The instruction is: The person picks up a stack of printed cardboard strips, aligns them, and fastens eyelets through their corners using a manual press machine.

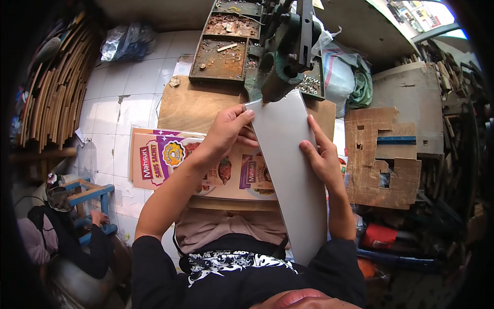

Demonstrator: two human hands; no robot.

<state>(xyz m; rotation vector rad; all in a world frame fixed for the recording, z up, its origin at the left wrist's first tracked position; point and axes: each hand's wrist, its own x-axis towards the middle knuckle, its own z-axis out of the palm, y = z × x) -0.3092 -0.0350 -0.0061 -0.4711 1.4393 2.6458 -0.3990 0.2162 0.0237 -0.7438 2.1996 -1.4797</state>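
A long, smooth grey panel slants from my lap up to a dark green press. Its far end lies under the press head. My left hand pinches the panel's left edge near the far corner, thumb on top and fingers partly hidden beneath. On the opposite edge, my right hand grips with the thumb and index finger along the top face; its other fingers are mostly out of sight. Printed "Mahsuri" boards lie under my left forearm and run beneath the panel.
Beside the press sit a rusty compartment tray with small scraps and another tray of small metal pieces. Cut brown boards lie at right. Stacked boards stand at left, above a blue-framed stool and another person's hand.
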